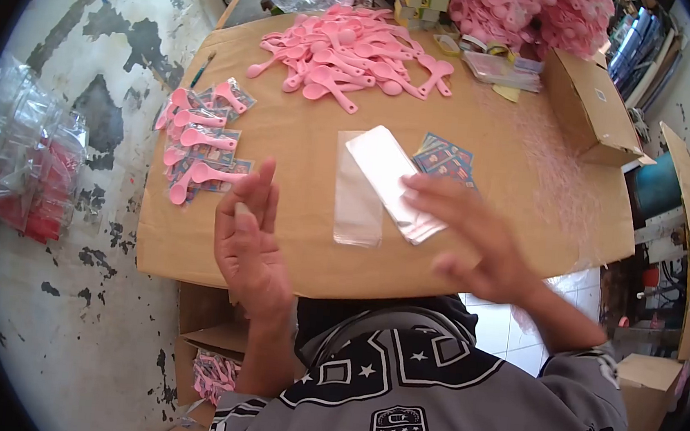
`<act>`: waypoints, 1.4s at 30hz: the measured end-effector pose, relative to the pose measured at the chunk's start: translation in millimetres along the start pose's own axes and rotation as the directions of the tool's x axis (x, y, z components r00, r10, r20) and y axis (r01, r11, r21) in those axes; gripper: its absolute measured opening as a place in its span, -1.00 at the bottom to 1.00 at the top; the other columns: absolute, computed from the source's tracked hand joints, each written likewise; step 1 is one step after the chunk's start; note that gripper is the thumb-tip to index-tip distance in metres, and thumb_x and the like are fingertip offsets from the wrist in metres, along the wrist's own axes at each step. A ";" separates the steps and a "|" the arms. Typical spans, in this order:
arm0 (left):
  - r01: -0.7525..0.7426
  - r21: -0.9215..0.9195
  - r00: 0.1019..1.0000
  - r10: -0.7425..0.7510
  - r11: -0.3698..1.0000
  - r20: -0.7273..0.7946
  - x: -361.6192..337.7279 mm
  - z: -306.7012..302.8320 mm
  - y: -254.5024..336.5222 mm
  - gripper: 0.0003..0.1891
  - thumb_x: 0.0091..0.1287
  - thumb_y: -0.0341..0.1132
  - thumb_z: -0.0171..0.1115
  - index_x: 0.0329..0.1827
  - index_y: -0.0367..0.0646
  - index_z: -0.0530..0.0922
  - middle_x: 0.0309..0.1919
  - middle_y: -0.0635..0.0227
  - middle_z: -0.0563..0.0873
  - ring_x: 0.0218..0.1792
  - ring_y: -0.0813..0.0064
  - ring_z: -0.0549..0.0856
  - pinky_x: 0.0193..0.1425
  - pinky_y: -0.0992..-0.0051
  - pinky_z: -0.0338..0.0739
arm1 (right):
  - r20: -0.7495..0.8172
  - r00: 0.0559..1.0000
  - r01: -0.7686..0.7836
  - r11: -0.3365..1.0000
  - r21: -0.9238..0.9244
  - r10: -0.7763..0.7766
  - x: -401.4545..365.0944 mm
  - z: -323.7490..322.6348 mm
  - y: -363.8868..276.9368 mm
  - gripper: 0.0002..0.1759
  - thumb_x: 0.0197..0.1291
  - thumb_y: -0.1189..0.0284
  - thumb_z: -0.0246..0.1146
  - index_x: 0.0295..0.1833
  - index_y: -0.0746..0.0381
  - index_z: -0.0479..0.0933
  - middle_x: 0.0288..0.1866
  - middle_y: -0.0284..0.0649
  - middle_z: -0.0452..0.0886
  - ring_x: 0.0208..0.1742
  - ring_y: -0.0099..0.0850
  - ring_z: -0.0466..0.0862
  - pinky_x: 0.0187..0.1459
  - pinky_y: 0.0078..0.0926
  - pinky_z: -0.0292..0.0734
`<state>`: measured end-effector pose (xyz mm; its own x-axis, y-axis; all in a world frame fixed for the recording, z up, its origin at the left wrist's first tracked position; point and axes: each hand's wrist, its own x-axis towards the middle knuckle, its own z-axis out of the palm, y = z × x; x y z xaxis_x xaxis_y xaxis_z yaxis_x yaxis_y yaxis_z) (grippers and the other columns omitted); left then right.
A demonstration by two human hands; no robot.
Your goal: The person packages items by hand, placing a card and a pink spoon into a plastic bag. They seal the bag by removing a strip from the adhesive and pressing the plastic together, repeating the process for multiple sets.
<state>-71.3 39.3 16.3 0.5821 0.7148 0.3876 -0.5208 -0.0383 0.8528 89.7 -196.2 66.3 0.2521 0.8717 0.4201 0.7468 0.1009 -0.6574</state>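
My left hand (252,248) is raised over the front left of the table, palm turned up and inward, fingers apart, holding nothing. Blurred by motion, my right hand (474,239) hovers with spread fingers by the lower right of a white stack of clear sleeves (382,169); nothing shows in it. Beneath that stack, partly covered, lies another set of clear sleeves (358,204). Blue printed cards (447,157) lie just beyond my right hand. Packed pink spoons with cards (208,139) sit in an overlapping row at the left, beyond my left hand.
A large heap of loose pink spoons (343,51) covers the table's far middle. Bags of pink spoons (535,15) stand behind it. An open cardboard box (588,105) sits at the back right. A thin pen-like tool (203,69) lies near the left edge.
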 end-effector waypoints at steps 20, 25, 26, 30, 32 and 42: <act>0.039 0.173 0.572 -0.164 0.984 0.804 -49.7 69.8 27.7 -0.69 0.63 -0.20 0.23 -0.03 -0.30 0.77 -0.12 0.13 0.88 0.03 0.25 0.85 0.21 0.32 0.67 | -0.576 0.726 -0.628 0.703 -0.334 0.375 -27.8 -23.4 64.7 -0.54 0.40 0.14 0.42 0.19 0.24 0.61 0.05 -0.05 0.70 0.15 -0.06 0.65 0.14 -0.07 0.57; 0.058 0.817 0.878 -0.419 0.574 0.232 34.1 25.8 -2.3 -0.62 0.53 -0.11 0.39 -0.26 -0.32 0.63 -0.47 0.31 0.64 -0.41 0.53 0.61 -0.26 0.45 0.48 | -0.540 0.660 -0.731 0.612 -0.302 0.522 -30.7 15.0 67.0 -0.47 0.30 0.06 0.49 0.09 0.26 0.57 0.00 -0.05 0.64 0.13 -0.05 0.63 0.12 -0.07 0.57; 0.012 0.858 0.902 -0.376 0.514 0.212 38.0 21.1 -17.6 -0.60 0.52 -0.10 0.41 -0.27 -0.33 0.61 -0.46 0.29 0.64 -0.41 0.50 0.60 -0.26 0.42 0.48 | -0.521 0.653 -0.742 0.599 -0.300 0.549 -29.6 16.5 68.7 -0.47 0.28 0.06 0.50 0.07 0.27 0.56 0.01 -0.05 0.63 0.13 -0.05 0.62 0.10 -0.07 0.57; -0.248 0.940 0.923 -0.236 0.234 0.303 34.2 18.7 -60.0 -0.59 0.44 -0.11 0.48 -0.28 -0.33 0.58 -0.34 0.17 0.65 -0.36 0.35 0.59 -0.22 0.32 0.50 | -0.476 0.630 -0.764 0.600 -0.237 0.614 -33.7 14.8 79.4 -0.47 0.23 0.10 0.54 0.01 0.27 0.52 -0.01 -0.05 0.61 0.08 -0.06 0.60 0.06 -0.07 0.54; -0.270 0.928 0.911 -0.243 0.255 0.332 34.6 20.6 -65.8 -0.60 0.40 -0.12 0.51 -0.26 -0.32 0.59 -0.30 0.12 0.65 -0.32 0.28 0.59 -0.20 0.30 0.52 | -0.475 0.627 -0.754 0.635 -0.169 0.618 -34.7 13.1 85.3 -0.51 0.23 0.15 0.55 -0.03 0.28 0.52 -0.06 -0.05 0.61 0.03 -0.07 0.61 0.02 -0.09 0.53; 0.218 0.798 0.866 -0.488 0.562 0.107 50.3 4.3 -57.9 -0.74 0.47 -0.26 0.45 -0.15 -0.35 0.72 -0.42 0.47 0.66 -0.40 0.69 0.50 -0.28 0.54 0.41 | -0.585 0.610 -0.643 0.765 0.027 0.534 -33.0 14.7 96.4 -0.76 0.44 0.38 0.38 -0.12 0.38 0.62 -0.27 -0.06 0.68 -0.29 -0.17 0.66 -0.19 -0.23 0.53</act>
<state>-9.1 74.4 -12.1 0.8252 0.5633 -0.0426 0.3320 -0.4227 0.8433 144.3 -208.2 -20.2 0.9127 0.3053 0.2718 0.3927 -0.4706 -0.7902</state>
